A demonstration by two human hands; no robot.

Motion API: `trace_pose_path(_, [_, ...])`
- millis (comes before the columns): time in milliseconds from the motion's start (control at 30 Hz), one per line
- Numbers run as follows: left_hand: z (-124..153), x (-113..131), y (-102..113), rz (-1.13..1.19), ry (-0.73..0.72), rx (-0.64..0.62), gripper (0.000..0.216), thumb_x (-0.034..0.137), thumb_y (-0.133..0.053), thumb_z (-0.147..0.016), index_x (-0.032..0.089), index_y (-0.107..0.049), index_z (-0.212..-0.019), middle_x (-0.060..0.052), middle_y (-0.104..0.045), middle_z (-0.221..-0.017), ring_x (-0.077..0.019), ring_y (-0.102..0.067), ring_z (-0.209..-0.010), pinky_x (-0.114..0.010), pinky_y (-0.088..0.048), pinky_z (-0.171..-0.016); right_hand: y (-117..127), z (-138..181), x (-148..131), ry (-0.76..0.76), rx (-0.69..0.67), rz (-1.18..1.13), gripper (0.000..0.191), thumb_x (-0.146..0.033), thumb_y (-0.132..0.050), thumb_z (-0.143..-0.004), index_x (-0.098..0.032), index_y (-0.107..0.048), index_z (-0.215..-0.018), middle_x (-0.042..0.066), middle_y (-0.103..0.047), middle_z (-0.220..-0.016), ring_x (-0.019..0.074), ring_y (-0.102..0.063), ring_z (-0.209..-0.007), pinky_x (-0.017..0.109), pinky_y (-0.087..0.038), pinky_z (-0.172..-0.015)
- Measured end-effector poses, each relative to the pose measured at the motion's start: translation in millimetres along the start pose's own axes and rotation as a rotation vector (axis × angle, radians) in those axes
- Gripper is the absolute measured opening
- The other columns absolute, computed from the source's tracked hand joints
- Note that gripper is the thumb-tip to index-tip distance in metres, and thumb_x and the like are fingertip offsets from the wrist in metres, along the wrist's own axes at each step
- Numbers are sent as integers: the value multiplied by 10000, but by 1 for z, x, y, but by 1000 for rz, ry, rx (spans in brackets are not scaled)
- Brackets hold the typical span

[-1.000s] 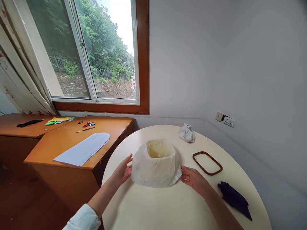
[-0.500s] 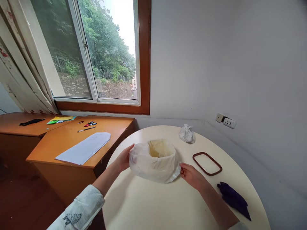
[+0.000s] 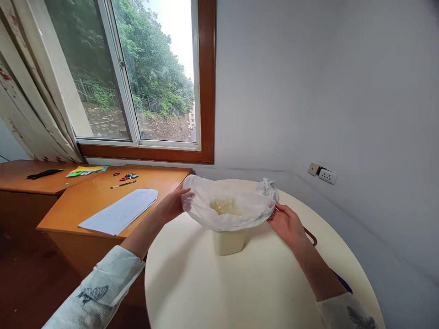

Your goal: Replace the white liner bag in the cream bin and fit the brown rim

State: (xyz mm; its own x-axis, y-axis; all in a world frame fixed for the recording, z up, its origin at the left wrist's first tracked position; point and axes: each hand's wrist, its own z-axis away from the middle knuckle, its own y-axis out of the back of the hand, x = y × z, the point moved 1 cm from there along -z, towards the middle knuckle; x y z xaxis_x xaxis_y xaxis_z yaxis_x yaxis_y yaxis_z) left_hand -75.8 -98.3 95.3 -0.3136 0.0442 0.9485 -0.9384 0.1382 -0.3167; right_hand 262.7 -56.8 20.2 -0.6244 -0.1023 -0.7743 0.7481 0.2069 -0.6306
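Note:
A cream-coloured bin stands on the round table, lined with a thin white plastic bag. The bag's edge is spread wide above the bin's rim and sags around a hollow in the middle. My left hand grips the bag's left edge, with some fingers behind the film. At the right edge, my right hand pinches the bag between thumb and fingers. Only the lower front of the bin shows beneath the bag.
Behind the bag sits a crumpled white bag. My right arm partly covers a brown frame and a dark purple cloth on the round table. Papers and a pen lie on the wooden desk at left.
Both hands have lifted the bag's edge up and spread it outward, the right hand moving right and up. The bin's lower front, covered by the bag before, now shows.

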Motion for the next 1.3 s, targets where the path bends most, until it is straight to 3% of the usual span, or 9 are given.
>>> trace_pose_path(167, [4, 11, 3, -99, -67, 5, 524, 189, -607, -688, 307, -489, -1184, -4, -625, -928, -159, -575, -726, -225, -445, -582, -2, 7, -16, 84, -47, 67, 187, -270, -504, -777, -247, -580, -946, 23, -604, -1074, 189, -545, -1008, 308, -490, -792])
trace_pose_path(400, [10, 35, 4, -219, -99, -43, 425, 248, -618, -736, 204, -544, -1153, -73, -646, -964, -174, -586, -750, -235, -445, -611, -6, 8, -36, 169, -53, 86, 104, -245, -576, -750, -233, -613, -847, -3, -620, -893, 130, -567, -767, 228, -477, -628])
trace_pose_path(600, [13, 62, -56, -476, -205, -174, 476, 280, -706, -678, 188, -560, -1121, -74, -629, -1051, -259, -583, -947, -278, -468, -708, -68, 5, -65, 238, -253, 193, 73, -246, -644, -736, -210, -620, -794, -16, -636, -808, 113, -588, -715, 245, -478, -674])
trace_pose_path(733, [5, 52, -98, -818, -293, -276, 610, 279, -744, -610, 206, -518, -1172, -41, -633, -1030, -268, -575, -957, -307, -462, -742, -124, 7, -69, 305, -390, 377, 102, -269, -642, -752, -191, -626, -816, 7, -650, -824, 144, -602, -797, 329, -459, -821])
trace_pose_path(800, [0, 41, -113, -949, -372, -293, 515, 263, -718, -624, 198, -559, -1110, -21, -640, -959, -236, -586, -880, -287, -453, -714, -145, 10, -66, 336, -442, 446, 116, -278, -640, -754, -183, -627, -818, 2, -643, -812, 146, -599, -804, 347, -453, -839])
trace_pose_path(900, [-10, 31, -120, -1085, -451, -186, 166, 245, -574, -728, 143, -640, -842, -5, -612, -695, -178, -565, -681, -257, -421, -606, -163, 15, -61, 391, -470, 536, 150, -296, -619, -766, -177, -634, -855, 6, -640, -853, 154, -590, -849, 348, -453, -840])
trace_pose_path(1000, [-21, 37, -110, -1066, -520, -25, 148, 221, -529, -720, 117, -635, -730, -3, -585, -627, -154, -534, -619, -242, -397, -556, -159, 20, -57, 498, -343, 608, 215, -320, -588, -787, -195, -621, -959, 21, -633, -959, 164, -571, -949, 332, -441, -860])
trace_pose_path(1133, [-35, 66, -83, -863, -556, 256, 197, 269, -587, -670, 90, -634, -740, -18, -599, -658, -145, -539, -593, -234, -412, -522, -126, 20, -47, 593, -140, 770, 207, -353, -547, -812, -205, -597, -947, 25, -624, -950, 158, -564, -939, 317, -431, -855])
trace_pose_path(1300, [-49, 111, -46, -579, -803, 600, 221, 276, -635, -649, 81, -628, -752, -22, -608, -668, -122, -541, -559, -219, -446, -494, -82, 18, -22, 553, -211, 1125, 208, -367, -477, -842, -200, -598, -814, 30, -615, -882, 163, -557, -863, 330, -433, -826])
